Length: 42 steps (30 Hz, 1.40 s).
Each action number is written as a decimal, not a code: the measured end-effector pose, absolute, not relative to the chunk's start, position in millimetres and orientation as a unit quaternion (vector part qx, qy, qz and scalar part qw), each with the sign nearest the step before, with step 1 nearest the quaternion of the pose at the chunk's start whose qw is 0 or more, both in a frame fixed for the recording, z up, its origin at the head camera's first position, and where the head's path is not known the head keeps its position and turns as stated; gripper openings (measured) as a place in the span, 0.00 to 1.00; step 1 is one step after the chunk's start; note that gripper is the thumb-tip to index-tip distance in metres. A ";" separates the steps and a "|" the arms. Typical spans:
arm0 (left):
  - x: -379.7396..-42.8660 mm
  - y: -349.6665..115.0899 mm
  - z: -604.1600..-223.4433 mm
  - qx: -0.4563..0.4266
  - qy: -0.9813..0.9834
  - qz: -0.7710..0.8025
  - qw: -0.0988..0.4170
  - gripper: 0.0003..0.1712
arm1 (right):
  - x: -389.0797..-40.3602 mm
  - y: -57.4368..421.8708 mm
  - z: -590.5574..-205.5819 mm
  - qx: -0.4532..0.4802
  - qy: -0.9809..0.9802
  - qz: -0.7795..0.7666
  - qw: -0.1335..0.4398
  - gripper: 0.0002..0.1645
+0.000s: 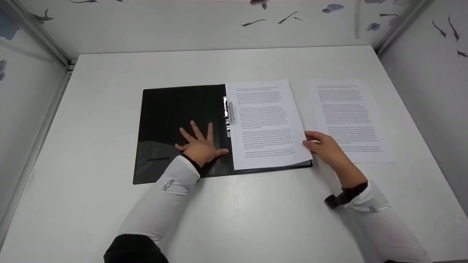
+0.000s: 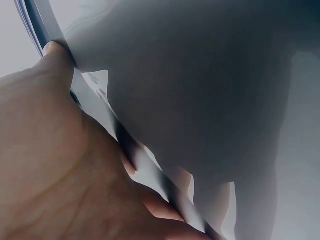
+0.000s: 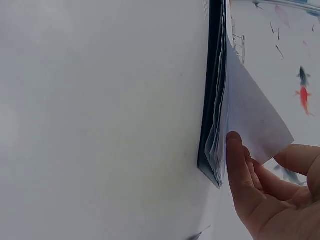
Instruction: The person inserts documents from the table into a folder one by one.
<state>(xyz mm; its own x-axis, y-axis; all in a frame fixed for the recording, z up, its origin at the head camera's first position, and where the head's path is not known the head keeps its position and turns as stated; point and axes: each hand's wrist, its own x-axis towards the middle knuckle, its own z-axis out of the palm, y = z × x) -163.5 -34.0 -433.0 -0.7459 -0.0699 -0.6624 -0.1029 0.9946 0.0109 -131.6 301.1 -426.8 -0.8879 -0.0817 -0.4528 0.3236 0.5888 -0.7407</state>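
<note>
A black clip folder lies opened flat on the white table, with a metal clip near its middle. Fingers spread wide, my left hand presses on the folder's left cover, its thumb reaching toward the spine. On the right side rests a printed sheet of paper, with more sheets beneath it. My right hand holds the lower right edge of that top sheet between thumb and fingers. In the right wrist view the sheet's corner is lifted off the stack. The left wrist view shows mostly the hand and dark reflections.
Another printed sheet lies on the table to the right of the folder, beyond the right hand. White panels with fish pictures stand at the back and both sides of the table.
</note>
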 end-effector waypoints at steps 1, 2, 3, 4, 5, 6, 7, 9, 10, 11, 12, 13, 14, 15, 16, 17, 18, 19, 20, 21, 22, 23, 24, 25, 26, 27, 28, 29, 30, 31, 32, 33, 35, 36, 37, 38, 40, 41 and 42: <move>-163.5 -33.9 -433.1 -0.045 0.934 0.024 0.354 0.63 | -131.2 301.7 -426.8 0.070 0.864 -0.445 0.226 0.35; -163.4 -33.9 -433.0 -0.045 0.934 0.024 0.354 0.63 | -130.8 302.7 -426.7 0.068 0.866 -0.441 0.225 0.35; -163.4 -33.9 -433.1 -0.045 0.934 0.025 0.354 0.63 | -130.4 303.7 -426.6 0.067 0.868 -0.439 0.224 0.35; -163.5 -33.8 -433.1 -0.045 0.934 0.025 0.354 0.63 | -129.9 305.0 -426.6 0.067 0.868 -0.439 0.224 0.35; -163.7 -33.8 -433.5 -0.045 0.934 0.026 0.354 0.63 | -129.4 306.3 -426.6 0.065 0.868 -0.438 0.222 0.36; -163.8 -33.7 -433.8 -0.045 0.933 0.026 0.355 0.63 | -128.9 307.9 -426.7 0.063 0.870 -0.436 0.221 0.36; -164.0 -33.6 -434.3 -0.045 0.934 0.027 0.354 0.63 | -128.3 309.5 -426.8 0.061 0.871 -0.434 0.220 0.37; -164.2 -33.5 -435.9 -0.045 0.934 0.026 0.353 0.63 | -126.9 312.4 -426.9 0.056 0.873 -0.433 0.215 0.38; -164.2 -33.5 -436.3 -0.044 0.935 0.025 0.352 0.63 | -126.3 314.1 -426.8 0.052 0.874 -0.435 0.211 0.38; -164.1 -33.6 -436.4 -0.043 0.935 0.023 0.351 0.62 | -125.8 315.9 -426.4 0.047 0.875 -0.436 0.206 0.38; -164.1 -33.4 -436.6 -0.043 0.935 0.021 0.350 0.62 | -125.5 317.9 -425.8 0.043 0.874 -0.441 0.198 0.37; -164.1 -33.4 -436.4 -0.042 0.936 0.019 0.350 0.62 | -125.7 320.2 -424.7 0.041 0.872 -0.448 0.193 0.36; -164.1 -33.4 -435.9 -0.041 0.936 0.016 0.349 0.62 | -126.1 323.0 -423.4 0.039 0.871 -0.452 0.187 0.35; -164.1 -33.4 -435.4 -0.041 0.936 0.015 0.349 0.62 | -126.7 325.8 -421.7 0.039 0.871 -0.454 0.183 0.35; -164.1 -33.4 -435.1 -0.041 0.936 0.015 0.349 0.62 | -127.6 329.2 -419.7 0.040 0.872 -0.454 0.178 0.34; -164.1 -33.3 -434.9 -0.042 0.936 0.015 0.349 0.62 | -128.6 333.0 -417.5 0.042 0.875 -0.450 0.174 0.34; -164.0 -33.2 -434.9 -0.042 0.936 0.017 0.349 0.62 | -129.6 336.9 -415.3 0.046 0.878 -0.444 0.172 0.34; -164.0 -33.3 -434.8 -0.043 0.936 0.019 0.349 0.62 | -130.8 341.1 -412.9 0.049 0.884 -0.433 0.171 0.34; -164.0 -33.5 -434.9 -0.044 0.936 0.020 0.350 0.62 | -131.8 345.4 -410.9 0.052 0.890 -0.421 0.170 0.34; -164.1 -33.7 -435.2 -0.045 0.935 0.021 0.350 0.62 | -132.8 349.8 -408.8 0.056 0.894 -0.412 0.170 0.34; -164.2 -33.8 -435.4 -0.046 0.935 0.022 0.351 0.63 | -134.1 354.7 -407.1 0.059 0.898 -0.402 0.171 0.35; -164.3 -33.8 -435.6 -0.047 0.935 0.021 0.351 0.63 | -135.3 359.8 -405.8 0.062 0.902 -0.391 0.172 0.35; -164.4 -33.8 -435.9 -0.047 0.935 0.021 0.352 0.63 | -136.5 365.3 -404.7 0.065 0.905 -0.383 0.174 0.36; -164.6 -33.8 -436.2 -0.048 0.934 0.019 0.352 0.63 | -137.5 371.0 -403.9 0.068 0.908 -0.373 0.178 0.37; -164.7 -33.7 -436.4 -0.049 0.934 0.018 0.353 0.63 | -138.3 376.7 -403.3 0.072 0.910 -0.366 0.183 0.37; -164.7 -33.6 -436.5 -0.049 0.934 0.016 0.353 0.64 | -139.0 382.6 -403.1 0.075 0.912 -0.357 0.188 0.38; -164.8 -33.4 -436.4 -0.049 0.934 0.015 0.353 0.64 | -139.9 388.5 -402.7 0.077 0.915 -0.345 0.195 0.39; -164.8 -33.3 -436.4 -0.050 0.934 0.014 0.353 0.64 | -140.4 394.3 -402.4 0.080 0.918 -0.331 0.202 0.40; -164.8 -33.2 -436.4 -0.050 0.934 0.014 0.353 0.63 | -140.7 400.2 -402.2 0.085 0.921 -0.318 0.210 0.40; -164.9 -33.1 -436.4 -0.050 0.934 0.013 0.353 0.63 | -140.9 405.9 -402.0 0.089 0.923 -0.305 0.219 0.41; -164.8 -33.0 -436.4 -0.049 0.934 0.012 0.352 0.63 | -141.0 411.8 -402.0 0.093 0.925 -0.292 0.226 0.42; -164.8 -33.0 -436.6 -0.049 0.935 0.012 0.352 0.63 | -141.1 418.3 -402.2 0.096 0.926 -0.279 0.235 0.44; -164.8 -32.8 -437.0 -0.049 0.935 0.011 0.351 0.63 | -141.1 431.1 -401.7 0.104 0.929 -0.257 0.245 0.45; -164.9 -32.8 -437.3 -0.050 0.935 0.011 0.351 0.63 | -141.0 437.9 -401.5 0.108 0.930 -0.248 0.249 0.46; -164.9 -32.7 -437.3 -0.050 0.935 0.012 0.351 0.63 | -140.6 444.3 -401.1 0.112 0.931 -0.241 0.252 0.47; -164.9 -32.6 -437.3 -0.051 0.935 0.012 0.351 0.63 | -140.2 450.5 -400.7 0.118 0.931 -0.236 0.254 0.48; -164.9 -32.5 -437.2 -0.053 0.935 0.014 0.352 0.64 | -139.1 461.1 -400.1 0.133 0.931 -0.222 0.257 0.48; -165.0 -32.7 -437.1 -0.053 0.934 0.015 0.352 0.64 | -138.3 465.5 -400.2 0.138 0.932 -0.213 0.258 0.48; -165.0 -32.8 -436.9 -0.054 0.934 0.016 0.352 0.64 | -137.5 469.0 -400.5 0.143 0.933 -0.204 0.258 0.48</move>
<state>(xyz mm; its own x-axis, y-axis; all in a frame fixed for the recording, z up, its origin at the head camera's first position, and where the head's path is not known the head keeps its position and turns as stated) -165.0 -32.8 -436.9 -0.7470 -0.0891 -0.6588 -0.1122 0.9937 -0.0072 -137.5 469.0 -400.5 -0.8254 0.1621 -0.5407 0.3727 0.8759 -0.3063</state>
